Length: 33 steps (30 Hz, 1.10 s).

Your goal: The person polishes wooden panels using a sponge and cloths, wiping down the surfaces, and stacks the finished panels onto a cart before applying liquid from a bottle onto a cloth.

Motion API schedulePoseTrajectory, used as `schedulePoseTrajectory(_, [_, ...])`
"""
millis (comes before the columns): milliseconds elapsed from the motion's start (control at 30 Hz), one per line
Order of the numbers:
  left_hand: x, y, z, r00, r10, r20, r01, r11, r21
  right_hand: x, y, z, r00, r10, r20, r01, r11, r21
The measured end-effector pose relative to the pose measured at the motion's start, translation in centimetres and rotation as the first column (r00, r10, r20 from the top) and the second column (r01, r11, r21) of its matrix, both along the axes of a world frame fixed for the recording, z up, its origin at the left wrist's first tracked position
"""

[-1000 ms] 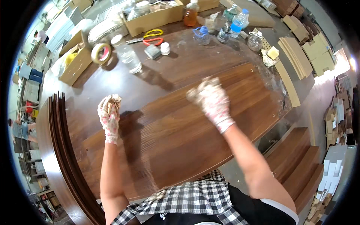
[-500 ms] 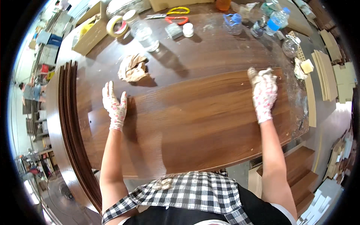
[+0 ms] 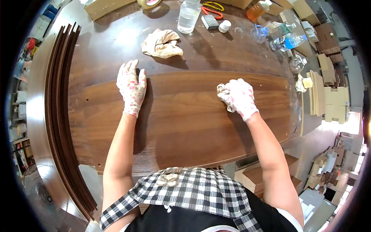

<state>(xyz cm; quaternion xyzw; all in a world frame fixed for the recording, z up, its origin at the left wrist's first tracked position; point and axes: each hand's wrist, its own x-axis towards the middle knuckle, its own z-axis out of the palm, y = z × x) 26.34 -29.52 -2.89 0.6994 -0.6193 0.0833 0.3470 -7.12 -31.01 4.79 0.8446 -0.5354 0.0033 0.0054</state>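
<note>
A brown wood-grain panel [image 3: 189, 127] with small holes near its corners lies across the table in front of me. My left hand [image 3: 132, 87], in a white glove with pink dots, rests at the panel's far edge, open, its thumb apart from the fingers. Over the panel's right half, my right hand [image 3: 241, 96] in a matching glove is closed round a bunched, dingy rag [image 3: 222, 92]. Most of that rag is hidden under the fingers. Just beyond my left hand lies a crumpled beige cloth [image 3: 162, 43] on the table.
Dark strips [image 3: 58, 96] stand along the left side. Toward the back are a clear jar of liquid [image 3: 188, 17], scissors [image 3: 212, 13], a grey block [image 3: 210, 22] and a small white bottle [image 3: 224, 26]. Several plastic bottles [image 3: 286, 41] lie at the back right, near a yellowish sponge [image 3: 307, 82].
My right hand has moved left with the rag, from the panel's far right corner toward its middle. The whole view has shifted. My left hand stays open at the far edge.
</note>
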Motion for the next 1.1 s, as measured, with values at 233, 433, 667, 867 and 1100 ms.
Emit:
schedulePoseTrajectory(233, [0.3,0.3,0.0,0.999,0.005,-0.052,-0.004,1.0,0.022,4.4,-1.4,0.8,0.996,-0.087,-0.03,0.092,0.964,0.248])
schedulePoseTrajectory(433, [-0.1,0.3,0.5,0.997,-0.005,-0.083,0.005,1.0,0.004,2.2,-2.7,1.8,0.965,-0.219,-0.144,0.262,0.825,0.5])
schedulePoseTrajectory(667, [0.4,0.7,0.8,0.998,0.012,-0.063,-0.011,1.0,0.018,3.1,-3.1,1.1,0.981,-0.083,-0.177,0.161,0.857,0.489])
schedulePoseTrajectory(867, [0.5,0.5,0.7,0.999,0.007,-0.053,-0.006,1.0,0.021,5.0,-2.8,0.7,0.986,-0.095,-0.134,0.144,0.89,0.433])
schedulePoseTrajectory(1100, [0.0,0.3,1.1,0.998,-0.057,-0.038,0.059,0.997,0.047,3.5,-2.7,1.0,0.99,-0.139,-0.032,0.136,0.851,0.507])
